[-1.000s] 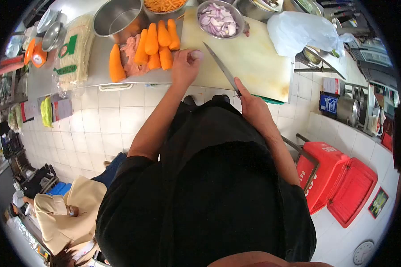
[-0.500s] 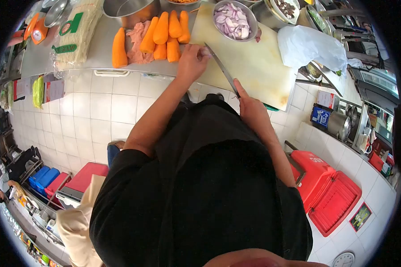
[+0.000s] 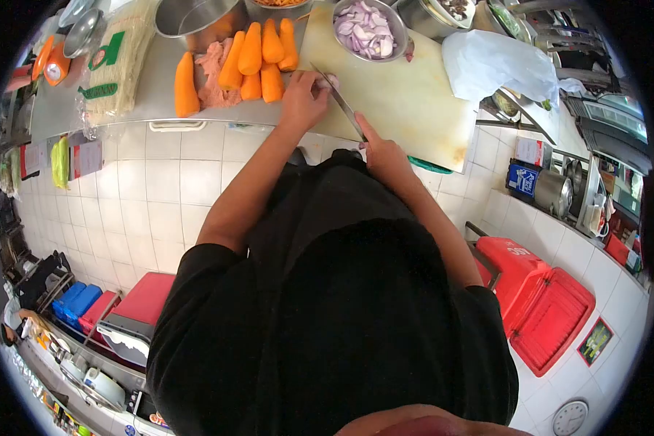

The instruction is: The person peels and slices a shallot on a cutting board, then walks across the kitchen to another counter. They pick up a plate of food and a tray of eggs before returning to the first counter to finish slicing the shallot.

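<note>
My right hand [image 3: 389,161] grips a long knife [image 3: 345,109], its blade slanting up and left over the left edge of a cutting board [image 3: 414,102]. Beside the blade, my left hand [image 3: 305,100] has its fingers closed on a small pale purple onion piece [image 3: 328,80]. The blade lies close against that piece. A metal bowl of cut onions [image 3: 367,30] stands at the back of the board. Several peeled carrots [image 3: 249,55] lie left of my left hand, next to a crumpled pink cloth [image 3: 212,75].
Noodle packs [image 3: 116,65] and an orange scale [image 3: 56,69] are at the left of the counter. A large empty pot [image 3: 196,18] stands behind the carrots. A white plastic bag [image 3: 490,65] lies at the board's right. An open red cooler [image 3: 530,291] stands on the floor.
The knife and my right hand have shifted left in view, with the blade now nearer my left fingers. The counter and its objects also appear slightly further left. The beige fabric at lower left is gone.
</note>
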`<action>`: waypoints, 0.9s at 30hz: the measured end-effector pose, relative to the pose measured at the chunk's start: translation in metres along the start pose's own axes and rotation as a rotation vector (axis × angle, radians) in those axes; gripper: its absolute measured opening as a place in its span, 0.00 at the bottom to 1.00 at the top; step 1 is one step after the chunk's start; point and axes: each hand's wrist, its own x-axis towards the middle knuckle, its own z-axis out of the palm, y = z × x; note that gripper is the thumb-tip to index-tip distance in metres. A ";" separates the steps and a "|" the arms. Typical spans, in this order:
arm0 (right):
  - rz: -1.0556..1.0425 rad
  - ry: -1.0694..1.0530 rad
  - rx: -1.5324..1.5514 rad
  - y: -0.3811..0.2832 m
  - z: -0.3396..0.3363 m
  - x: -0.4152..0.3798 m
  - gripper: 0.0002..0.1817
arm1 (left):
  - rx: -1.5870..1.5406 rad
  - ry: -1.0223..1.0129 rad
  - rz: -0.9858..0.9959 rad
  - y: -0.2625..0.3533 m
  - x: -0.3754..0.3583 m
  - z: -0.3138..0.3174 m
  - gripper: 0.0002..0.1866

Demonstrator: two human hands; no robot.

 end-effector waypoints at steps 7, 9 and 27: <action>-0.076 0.182 0.248 0.045 0.015 0.002 0.35 | 0.078 -0.058 0.085 0.010 0.007 0.002 0.13; -0.017 0.209 0.236 0.058 0.013 -0.005 0.35 | 0.142 -0.082 0.117 0.015 0.010 0.005 0.13; 0.039 0.052 -0.069 0.007 -0.018 -0.030 0.39 | 0.061 -0.166 0.140 0.017 0.016 0.003 0.08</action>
